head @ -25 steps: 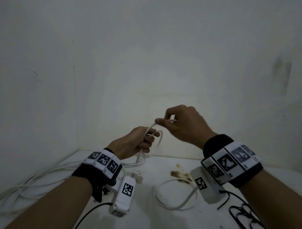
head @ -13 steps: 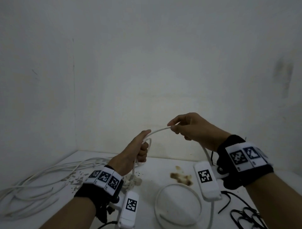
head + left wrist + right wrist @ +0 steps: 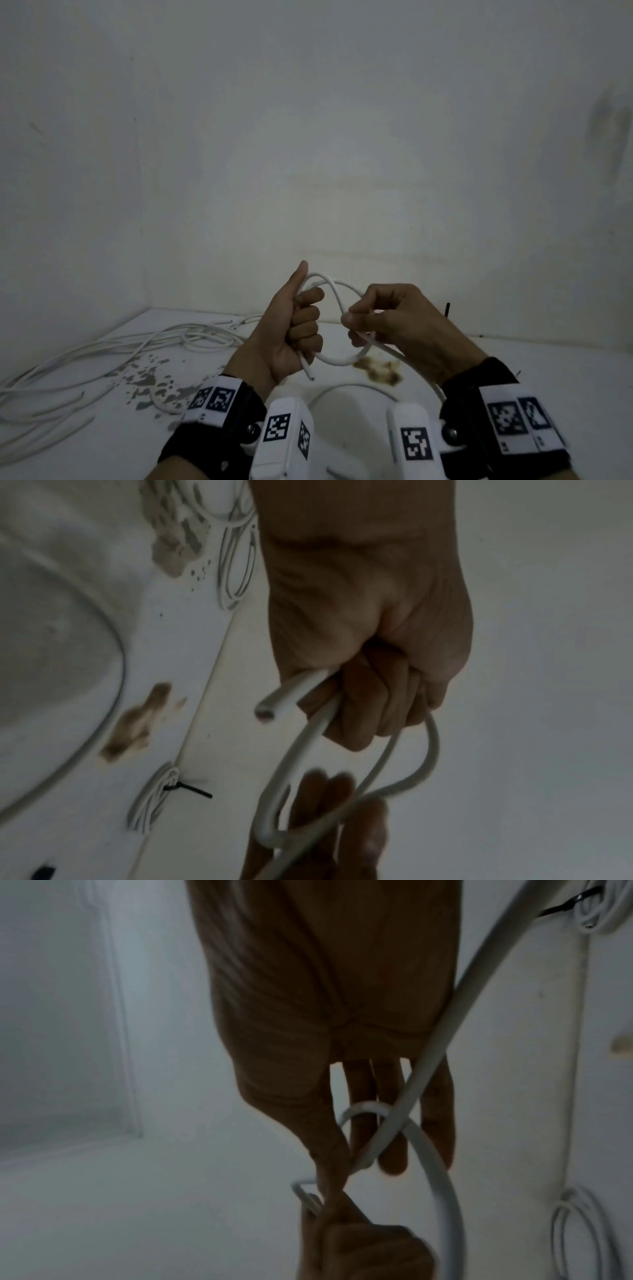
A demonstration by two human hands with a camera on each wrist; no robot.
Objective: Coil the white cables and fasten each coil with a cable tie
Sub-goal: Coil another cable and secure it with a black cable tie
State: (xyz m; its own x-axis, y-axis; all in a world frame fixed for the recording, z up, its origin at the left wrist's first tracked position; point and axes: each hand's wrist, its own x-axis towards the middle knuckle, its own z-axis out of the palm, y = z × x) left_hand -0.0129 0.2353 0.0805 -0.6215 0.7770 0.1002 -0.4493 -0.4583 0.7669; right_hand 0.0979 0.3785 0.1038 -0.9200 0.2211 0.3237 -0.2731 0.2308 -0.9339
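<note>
My left hand [image 3: 305, 329] is a fist round a white cable [image 3: 334, 286], thumb pointing up. The cable's cut end [image 3: 310, 376] sticks out below the fist; the left wrist view shows that cut end [image 3: 267, 710] close up. The cable crosses itself in a small loop between my hands. My right hand [image 3: 356, 318] pinches the crossing with thumb and forefinger, and the cable's long part [image 3: 421, 375] runs down past my right wrist. In the right wrist view the cable [image 3: 441, 1047] passes across my fingers [image 3: 390, 1123].
Loose white cables [image 3: 102, 353] lie in a heap on the white table [image 3: 565, 363] at the left. A brown stain [image 3: 376, 370] and flaked paint patches [image 3: 147, 377] mark the top. A tied coil [image 3: 154, 802] with a black tie lies by the back wall [image 3: 342, 137].
My hands have dropped and drawn together. The cable, stretched between them half a second ago, is now bent into a crossed loop, and my left thumb has lifted.
</note>
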